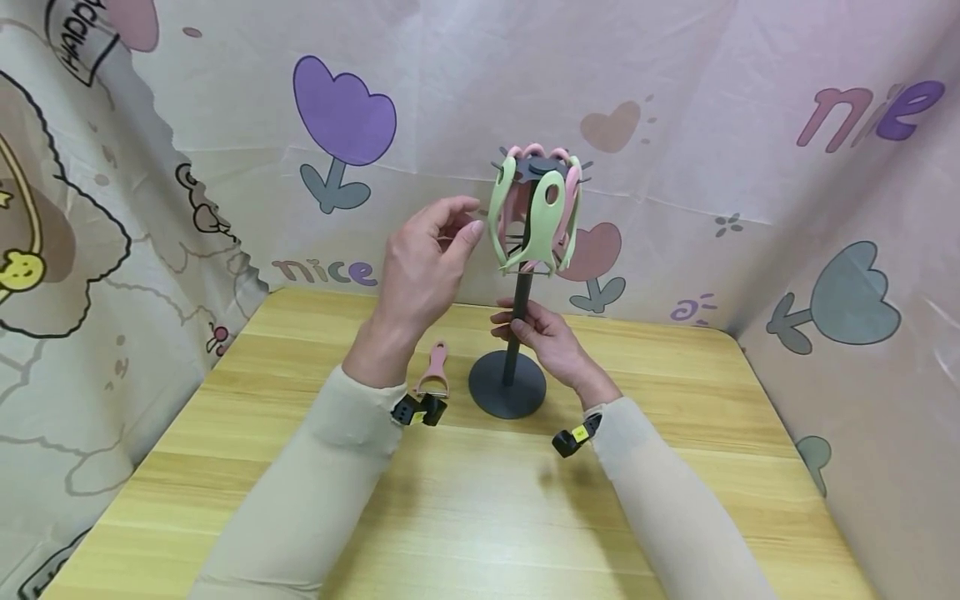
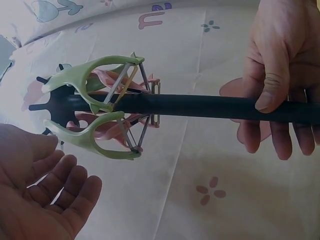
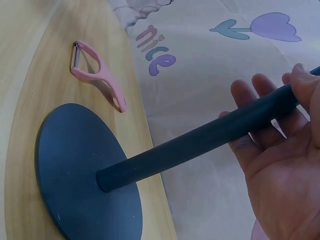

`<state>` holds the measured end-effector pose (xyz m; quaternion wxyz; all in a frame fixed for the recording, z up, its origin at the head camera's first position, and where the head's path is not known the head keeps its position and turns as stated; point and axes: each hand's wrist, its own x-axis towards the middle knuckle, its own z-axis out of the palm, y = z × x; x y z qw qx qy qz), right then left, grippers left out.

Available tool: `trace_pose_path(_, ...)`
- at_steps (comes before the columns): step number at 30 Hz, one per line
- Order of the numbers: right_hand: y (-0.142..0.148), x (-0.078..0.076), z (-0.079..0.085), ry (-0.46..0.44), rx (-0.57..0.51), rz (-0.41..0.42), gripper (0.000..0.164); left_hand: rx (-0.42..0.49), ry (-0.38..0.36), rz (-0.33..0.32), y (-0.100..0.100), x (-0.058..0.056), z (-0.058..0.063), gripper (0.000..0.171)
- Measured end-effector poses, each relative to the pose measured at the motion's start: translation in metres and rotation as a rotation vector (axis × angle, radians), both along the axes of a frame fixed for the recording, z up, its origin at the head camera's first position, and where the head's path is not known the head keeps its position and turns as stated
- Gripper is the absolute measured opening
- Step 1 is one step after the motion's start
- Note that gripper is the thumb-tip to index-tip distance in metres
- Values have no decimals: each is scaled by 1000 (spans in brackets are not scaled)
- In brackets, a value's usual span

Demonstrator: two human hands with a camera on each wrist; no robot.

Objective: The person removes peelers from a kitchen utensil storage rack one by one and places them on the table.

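A dark display stand [image 1: 522, 308] with a round base [image 3: 85, 170] stands on the table. Green peelers [image 1: 546, 221] and pink peelers [image 2: 102, 131] hang from the prongs around its top. My right hand [image 1: 551, 337] holds the pole between thumb and fingers, about midway up; the right wrist view shows the fingers [image 3: 245, 95] behind it. Just left of the hanging peelers is my left hand [image 1: 427, 258], its fingers loosely bent and nothing in them. In the left wrist view a small gap separates that hand [image 2: 45, 185] from the nearest green peeler.
One pink peeler [image 1: 437, 367] lies on the wooden table [image 1: 480, 517], left of the stand's base and close to the left wrist. Printed cloth [image 1: 465, 100] hangs behind the table and along both sides.
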<state>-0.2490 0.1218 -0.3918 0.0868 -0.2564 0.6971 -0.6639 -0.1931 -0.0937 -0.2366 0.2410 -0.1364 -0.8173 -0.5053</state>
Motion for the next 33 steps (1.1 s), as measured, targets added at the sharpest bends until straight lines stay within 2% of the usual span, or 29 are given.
trace_pose_path(5,0,-1,1,11,-3,4,39,-13,-14,-15,0,-2,6,37)
trace_pose_path(10,1,-1,1,14,-6,8,38,-52,-90,-25,1,-6,14,45)
trace_pose_path(16,1,-1,1,19,7,3,38,-91,-126,-25,4,-12,21,41)
trace_pose_path(22,1,0,1,7,13,-2,38,-88,-120,-33,7,-14,21,35)
trace_pose_path(33,1,0,-1,14,19,-3,39,-60,-171,-60,8,-17,18,33)
